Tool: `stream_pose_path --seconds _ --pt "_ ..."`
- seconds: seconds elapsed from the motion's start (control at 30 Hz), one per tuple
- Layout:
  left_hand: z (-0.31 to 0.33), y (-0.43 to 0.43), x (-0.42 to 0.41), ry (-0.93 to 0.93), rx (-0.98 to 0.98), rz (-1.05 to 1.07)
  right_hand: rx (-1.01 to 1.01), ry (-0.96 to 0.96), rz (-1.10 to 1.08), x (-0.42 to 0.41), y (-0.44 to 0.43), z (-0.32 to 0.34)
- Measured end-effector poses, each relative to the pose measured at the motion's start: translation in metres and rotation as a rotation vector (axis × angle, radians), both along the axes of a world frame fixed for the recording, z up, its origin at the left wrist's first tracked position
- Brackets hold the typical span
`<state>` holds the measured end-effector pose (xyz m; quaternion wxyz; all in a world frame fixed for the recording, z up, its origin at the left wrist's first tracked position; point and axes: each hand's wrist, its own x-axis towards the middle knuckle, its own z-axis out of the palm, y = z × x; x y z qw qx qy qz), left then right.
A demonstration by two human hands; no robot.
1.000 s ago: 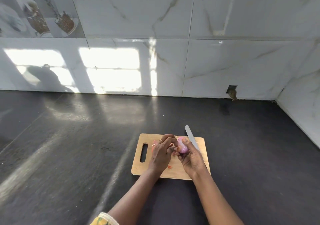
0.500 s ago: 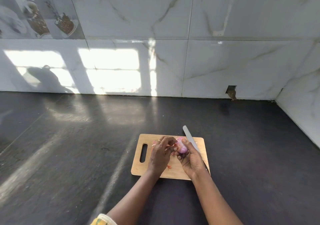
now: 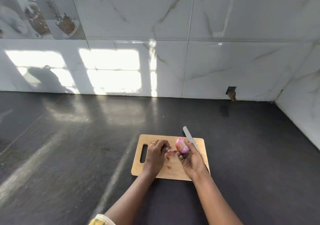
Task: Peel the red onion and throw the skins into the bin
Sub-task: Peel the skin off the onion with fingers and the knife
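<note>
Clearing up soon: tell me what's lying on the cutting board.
Loose red onion skins at the left hand, one scrap nearer you. Board under the hands is covered.

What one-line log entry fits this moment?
step: peeling | right hand: holds onion | left hand: grips skins | site: over board | bin: unseen

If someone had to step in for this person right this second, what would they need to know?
Left hand: grips a bunch of peeled skins just above the cutting board.
Right hand: holds the onion and a knife together, over the board.
Done: the onion looks mostly peeled.
Left: pick up the loose scrap on the board, check for remaining skin, and carry the skins to the bin, which is not in view.
</note>
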<state>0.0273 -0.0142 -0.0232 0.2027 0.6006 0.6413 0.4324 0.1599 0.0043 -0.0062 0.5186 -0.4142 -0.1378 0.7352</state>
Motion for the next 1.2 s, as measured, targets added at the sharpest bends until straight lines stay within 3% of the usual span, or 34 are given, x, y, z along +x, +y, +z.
stream_pose_path --seconds 0.37,0.7,0.93,1.2 --pt "0.010 -0.003 0.008 0.080 0.177 -0.040 0.087 0.063 0.017 -0.005 -0.002 0.001" --pt "0.007 0.001 0.008 -0.240 -0.034 -0.045 0.112 0.032 -0.029 -0.009 -0.002 -0.001" --pt "0.010 -0.001 0.009 -0.316 -0.056 -0.019 0.125 -0.014 -0.019 -0.009 -0.003 -0.003" --pt "0.016 -0.003 0.011 -0.214 -0.019 0.016 0.151 -0.020 -0.013 -0.010 -0.004 -0.001"
